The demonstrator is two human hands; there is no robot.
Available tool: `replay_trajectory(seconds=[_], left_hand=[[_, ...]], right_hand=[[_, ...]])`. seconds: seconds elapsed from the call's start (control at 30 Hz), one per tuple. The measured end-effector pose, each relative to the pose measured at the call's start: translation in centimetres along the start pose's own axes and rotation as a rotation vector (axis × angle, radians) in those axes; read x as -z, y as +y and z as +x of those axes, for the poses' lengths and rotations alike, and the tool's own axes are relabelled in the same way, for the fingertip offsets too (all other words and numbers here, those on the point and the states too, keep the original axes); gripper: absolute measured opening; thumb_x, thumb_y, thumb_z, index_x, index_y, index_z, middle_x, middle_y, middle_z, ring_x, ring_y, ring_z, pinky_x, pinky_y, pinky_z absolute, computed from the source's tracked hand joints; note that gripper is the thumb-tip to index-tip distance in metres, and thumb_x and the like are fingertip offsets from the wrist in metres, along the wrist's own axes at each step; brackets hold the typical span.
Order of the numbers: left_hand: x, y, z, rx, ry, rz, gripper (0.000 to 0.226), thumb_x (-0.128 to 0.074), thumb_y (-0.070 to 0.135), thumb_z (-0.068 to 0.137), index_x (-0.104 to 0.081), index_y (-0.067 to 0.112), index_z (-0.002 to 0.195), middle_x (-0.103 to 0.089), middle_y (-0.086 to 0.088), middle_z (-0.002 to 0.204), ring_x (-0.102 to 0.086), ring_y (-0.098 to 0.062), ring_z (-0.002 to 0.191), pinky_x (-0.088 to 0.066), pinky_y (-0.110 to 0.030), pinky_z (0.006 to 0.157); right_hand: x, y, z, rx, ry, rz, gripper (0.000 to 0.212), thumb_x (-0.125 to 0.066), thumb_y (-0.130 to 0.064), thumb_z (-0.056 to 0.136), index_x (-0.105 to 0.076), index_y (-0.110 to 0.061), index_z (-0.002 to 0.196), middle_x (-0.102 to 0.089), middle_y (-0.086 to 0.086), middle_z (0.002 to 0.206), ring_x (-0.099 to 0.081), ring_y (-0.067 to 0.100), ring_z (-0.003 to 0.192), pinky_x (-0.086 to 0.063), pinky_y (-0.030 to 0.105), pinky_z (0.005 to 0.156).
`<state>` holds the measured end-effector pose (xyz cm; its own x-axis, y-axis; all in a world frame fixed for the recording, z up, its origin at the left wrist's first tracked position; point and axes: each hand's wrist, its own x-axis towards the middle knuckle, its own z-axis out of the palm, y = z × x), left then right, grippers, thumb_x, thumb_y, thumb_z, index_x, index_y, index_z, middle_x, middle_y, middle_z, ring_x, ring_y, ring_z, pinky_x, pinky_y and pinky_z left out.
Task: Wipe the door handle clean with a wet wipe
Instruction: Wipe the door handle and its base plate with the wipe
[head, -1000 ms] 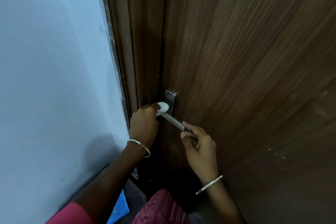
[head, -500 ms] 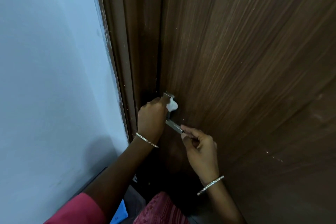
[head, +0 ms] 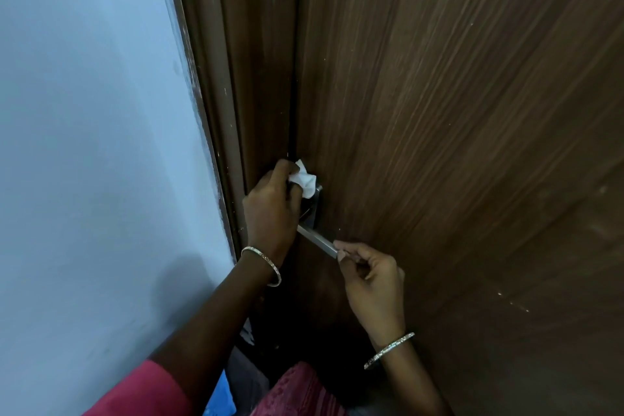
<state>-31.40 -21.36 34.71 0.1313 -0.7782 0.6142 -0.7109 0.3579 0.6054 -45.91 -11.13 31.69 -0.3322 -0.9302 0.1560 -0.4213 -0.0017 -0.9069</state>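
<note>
A silver metal door handle (head: pixel 319 241) with a flat backplate (head: pixel 315 209) is fixed near the left edge of a dark brown wooden door (head: pixel 456 128). My left hand (head: pixel 271 209) grips a crumpled white wet wipe (head: pixel 305 179) and presses it against the top of the backplate. My right hand (head: pixel 369 275) pinches the free end of the lever between thumb and fingers, holding it tilted downward. The left hand covers the part of the handle near the pivot.
The brown door frame (head: pixel 233 94) runs along the door's left edge, with a pale blue wall (head: pixel 94 145) beyond it. Pink clothing (head: pixel 300 392) and a blue patch (head: pixel 221 395) show at the bottom.
My left hand has carried the wipe upward from the lever's base to the top of the backplate. My right hand has kept its hold on the lever's end.
</note>
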Motion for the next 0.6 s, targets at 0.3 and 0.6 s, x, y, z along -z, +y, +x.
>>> replay_trajectory(seconds=[0.3, 0.6], left_hand=[[-1.5, -1.0, -0.3, -0.047, -0.050, 0.068, 0.009, -0.063, 0.011, 0.091, -0.066, 0.006, 0.096, -0.071, -0.007, 0.087, -0.068, -0.021, 0.072, -0.042, -0.020, 0.059], [-1.8, -1.8, -1.9, 0.146, -0.123, -0.013, 0.014, -0.058, 0.008, 0.091, -0.070, 0.006, 0.097, -0.074, -0.011, 0.086, -0.069, -0.027, 0.072, -0.039, -0.020, 0.062]], right_hand=[[-0.2, -0.2, 0.2, -0.019, 0.003, -0.016, 0.021, -0.068, -0.014, 0.090, -0.079, -0.030, 0.097, -0.076, -0.020, 0.083, -0.069, -0.006, 0.081, -0.052, 0.009, 0.074], [-0.3, -0.3, 0.2, -0.038, 0.010, 0.003, 0.021, -0.068, -0.013, 0.089, -0.080, -0.030, 0.095, -0.076, -0.018, 0.082, -0.069, -0.006, 0.080, -0.052, 0.009, 0.072]])
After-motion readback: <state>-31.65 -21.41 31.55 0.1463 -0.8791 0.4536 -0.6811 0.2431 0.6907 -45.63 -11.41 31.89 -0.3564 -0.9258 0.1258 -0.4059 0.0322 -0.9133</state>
